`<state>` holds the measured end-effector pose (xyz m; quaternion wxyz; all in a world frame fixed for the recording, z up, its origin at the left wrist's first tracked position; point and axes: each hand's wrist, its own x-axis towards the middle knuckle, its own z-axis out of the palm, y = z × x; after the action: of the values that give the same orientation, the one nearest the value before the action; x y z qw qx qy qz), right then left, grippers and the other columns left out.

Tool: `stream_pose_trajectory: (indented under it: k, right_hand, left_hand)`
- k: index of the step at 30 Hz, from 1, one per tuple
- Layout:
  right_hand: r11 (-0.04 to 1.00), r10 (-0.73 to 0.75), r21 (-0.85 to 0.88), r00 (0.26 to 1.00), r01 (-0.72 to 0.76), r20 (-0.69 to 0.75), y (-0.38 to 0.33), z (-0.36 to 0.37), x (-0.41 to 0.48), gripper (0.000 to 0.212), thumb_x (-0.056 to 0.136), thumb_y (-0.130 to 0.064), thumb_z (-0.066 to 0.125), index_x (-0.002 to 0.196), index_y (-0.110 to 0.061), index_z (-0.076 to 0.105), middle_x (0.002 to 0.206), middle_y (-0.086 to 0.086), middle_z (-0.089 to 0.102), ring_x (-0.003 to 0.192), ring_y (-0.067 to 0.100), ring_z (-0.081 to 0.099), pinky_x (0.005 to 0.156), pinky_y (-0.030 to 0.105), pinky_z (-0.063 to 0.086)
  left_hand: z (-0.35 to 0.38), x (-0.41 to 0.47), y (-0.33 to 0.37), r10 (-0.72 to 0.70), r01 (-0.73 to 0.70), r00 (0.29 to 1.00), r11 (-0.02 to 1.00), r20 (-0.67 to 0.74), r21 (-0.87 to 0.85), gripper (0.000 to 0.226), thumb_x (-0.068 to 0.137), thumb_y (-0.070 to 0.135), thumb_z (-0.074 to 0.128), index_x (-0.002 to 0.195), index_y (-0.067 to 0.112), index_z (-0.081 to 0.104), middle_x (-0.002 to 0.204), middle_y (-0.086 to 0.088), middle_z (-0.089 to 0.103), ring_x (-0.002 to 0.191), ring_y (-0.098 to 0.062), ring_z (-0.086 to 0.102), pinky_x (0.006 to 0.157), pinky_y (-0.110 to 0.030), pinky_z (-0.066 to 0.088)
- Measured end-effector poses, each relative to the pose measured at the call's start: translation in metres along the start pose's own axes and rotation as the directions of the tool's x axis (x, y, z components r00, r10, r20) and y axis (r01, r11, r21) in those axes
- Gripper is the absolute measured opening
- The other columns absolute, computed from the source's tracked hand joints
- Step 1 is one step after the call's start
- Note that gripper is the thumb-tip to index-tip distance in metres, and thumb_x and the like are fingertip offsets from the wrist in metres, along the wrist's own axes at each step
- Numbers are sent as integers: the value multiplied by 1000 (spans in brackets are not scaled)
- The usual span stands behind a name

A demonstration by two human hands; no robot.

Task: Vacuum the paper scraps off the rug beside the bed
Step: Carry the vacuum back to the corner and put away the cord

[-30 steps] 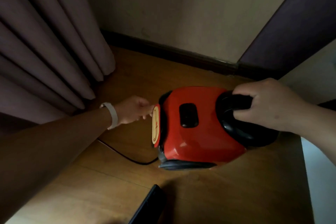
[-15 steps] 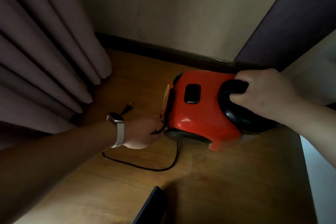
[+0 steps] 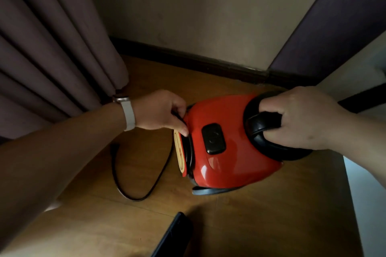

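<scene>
A small red vacuum cleaner [image 3: 229,148] with a black button on top sits over the wooden floor [image 3: 261,221]. My right hand [image 3: 300,117] is closed around its black handle [image 3: 263,123]. My left hand [image 3: 160,110], with a white watch on the wrist, pinches the black power cord [image 3: 133,192] where it winds in the groove at the vacuum's left end. A loose loop of cord lies on the floor, ending in a plug [image 3: 114,148]. No rug or paper scraps are in view.
Purple-grey curtains [image 3: 52,58] hang at the left, close to my left wrist. A beige wall [image 3: 198,16] with a dark skirting board runs behind. A dark panel [image 3: 338,27] and a pale surface stand at the right. A flat black object [image 3: 173,236] lies at the bottom.
My left hand rose from the vacuum's lower left to the top of the cord groove. More cord now lies looped on the floor. The vacuum tilted back level.
</scene>
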<state>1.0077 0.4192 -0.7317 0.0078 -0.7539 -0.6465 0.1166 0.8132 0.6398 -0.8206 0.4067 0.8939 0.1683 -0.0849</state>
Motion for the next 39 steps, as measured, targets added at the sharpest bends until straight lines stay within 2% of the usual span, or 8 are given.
stream_pose_trajectory:
  k: [5,8,12,15,19,25,30,39]
  right_hand:
    - [998,6,68,998,-2,-62,0,-1,-4,20,61,-47,47,59,-29,56,50,-8,51,56,11,54,48,19,26]
    - [972,110,217,990,-89,-84,5,-5,-4,6,63,-37,62,60,-32,60,74,-22,63,74,5,60,52,22,38]
    - [937,226,309,958,-164,-178,10,-5,-4,6,59,-29,64,62,-34,61,71,-30,62,75,4,61,55,24,41]
    - [909,326,343,919,-239,-223,13,0,-6,10,63,-24,68,61,-31,61,63,-19,63,69,10,61,59,28,48]
    - [901,397,288,885,-325,-243,16,10,-2,13,66,-25,70,62,-31,60,62,-12,60,67,13,60,64,35,52]
    - [932,360,128,906,-339,-221,14,12,6,12,73,-31,67,68,-35,57,64,-19,56,70,16,54,61,28,39]
    - [973,229,9,958,-231,-171,6,13,3,4,73,-30,68,71,-30,64,59,-17,52,62,16,50,57,26,34]
    - [997,55,-44,993,-60,-109,2,6,-8,13,61,-38,51,58,-26,56,48,-11,48,50,15,50,50,16,22]
  left_hand:
    - [18,-7,-44,-182,171,983,944,-10,-283,7,86,26,69,79,24,70,75,3,68,69,-7,63,68,-28,52]
    - [40,-13,-54,-312,255,949,847,-49,-467,20,96,17,57,81,18,69,69,4,65,56,-1,56,56,-20,48]
    - [63,-21,-56,-389,295,921,728,-19,-619,28,99,17,51,77,11,66,63,-1,64,52,-13,54,53,-25,47]
    - [78,-27,-42,-341,351,933,785,117,-510,34,103,21,43,75,15,62,61,-1,68,55,-16,61,61,-32,49]
    - [79,-32,-29,-305,332,924,939,232,-85,30,101,41,42,86,23,62,67,0,64,55,-13,56,57,-28,46]
    - [54,-35,22,-65,-103,956,840,287,533,21,100,37,42,82,30,49,72,11,50,64,-6,49,57,-23,39]
    - [29,-22,45,76,-204,960,850,269,486,21,89,50,60,94,31,66,83,16,65,72,-2,57,67,-25,48]
    - [2,-4,9,26,-27,999,999,47,38,13,74,40,78,76,30,71,76,13,68,72,-6,64,70,-31,54]
